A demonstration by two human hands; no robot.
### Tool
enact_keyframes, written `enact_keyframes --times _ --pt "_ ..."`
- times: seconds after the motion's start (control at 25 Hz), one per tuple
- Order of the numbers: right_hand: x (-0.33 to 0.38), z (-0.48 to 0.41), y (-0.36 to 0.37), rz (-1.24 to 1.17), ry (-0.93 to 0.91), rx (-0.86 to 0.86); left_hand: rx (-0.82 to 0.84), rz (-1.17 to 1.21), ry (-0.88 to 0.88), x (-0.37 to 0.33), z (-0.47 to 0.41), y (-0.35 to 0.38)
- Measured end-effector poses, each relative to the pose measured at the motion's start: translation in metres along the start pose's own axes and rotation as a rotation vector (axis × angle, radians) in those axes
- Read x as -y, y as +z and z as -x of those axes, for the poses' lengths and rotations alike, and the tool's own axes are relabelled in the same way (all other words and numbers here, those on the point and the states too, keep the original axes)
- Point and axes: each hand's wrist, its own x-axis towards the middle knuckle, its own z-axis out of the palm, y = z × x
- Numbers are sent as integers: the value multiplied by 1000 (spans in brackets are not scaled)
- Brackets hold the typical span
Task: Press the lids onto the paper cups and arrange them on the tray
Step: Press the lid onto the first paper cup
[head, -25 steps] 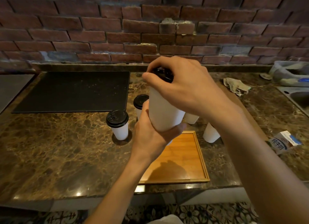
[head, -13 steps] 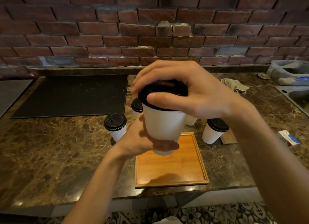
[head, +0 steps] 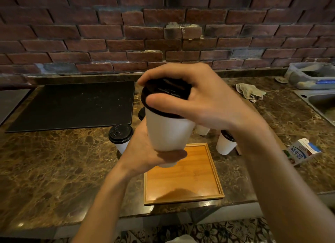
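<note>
A white paper cup [head: 167, 134] is held up above the wooden tray [head: 183, 179]. My left hand [head: 143, 152] grips its lower part from the left and underneath. A black lid [head: 165, 92] sits on the cup's rim, and my right hand [head: 195, 101] curls over it, thumb on the near edge and fingers across the top. Nothing stands on the tray. A lidded cup [head: 120, 136] stands left of the tray. Another cup with a black lid [head: 224, 143] stands to the right, partly behind my right wrist. More cups behind are mostly hidden.
A black mat [head: 72, 105] lies on the marble counter [head: 45, 166] at the back left. A crumpled cloth [head: 250, 91], a plastic container [head: 311, 76] and a sink [head: 322, 101] are at the right. A small milk carton [head: 301, 151] lies near the right edge.
The held cup came lower and turned so its lid faces me more; my right hand shifted its grasp over the lid. The view moved slightly, uncovering the lidded cup at the right.
</note>
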Motion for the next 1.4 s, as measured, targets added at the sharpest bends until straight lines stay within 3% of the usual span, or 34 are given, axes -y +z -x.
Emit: enact_keyframes --times 0.08,0.16,0.28,0.36,0.44,0.6,0.68,0.76,0.84,0.92,0.96,1.08,1.16,1.24,1.32,1.4 --pt "-3 1 -9 -153 -106 112 93 32 0 -2 0 -4" --pt "-2 -2 -9 -76 -60 107 33 77 -4 3 0 2" --pt "0 -9 15 412 239 -90 -242 9 -10 9 -3 24" --pt "2 -12 33 652 332 -250 -395 -107 -40 9 -3 35" --pt "3 -11 27 537 208 -238 -398 -120 -25 8 -1 31" --pt "-3 -3 -9 -139 -66 131 -74 37 -24 3 2 4" --pt "-6 -1 -13 -191 -75 156 -82 -6 -3 3 3 6" --pt "-3 -3 -2 69 47 55 -209 -43 25 3 3 16" --pt "0 -6 18 522 206 -127 -329 -104 30 4 0 28" --pt "6 -7 29 670 183 -277 -374 -144 38 3 -2 30" --pt "8 -8 25 579 102 -254 -362 -127 52 3 -1 28" --pt "8 -7 -6 77 -138 58 -207 -31 40 1 2 13" --pt "7 -6 -13 0 -150 125 -173 -54 71 5 3 14" --pt "7 -7 4 182 22 18 -299 -29 78 6 4 25" --pt "7 -7 30 478 170 -195 -410 -60 69 6 1 36" --pt "12 -4 41 596 210 -302 -386 -127 69 7 0 35"
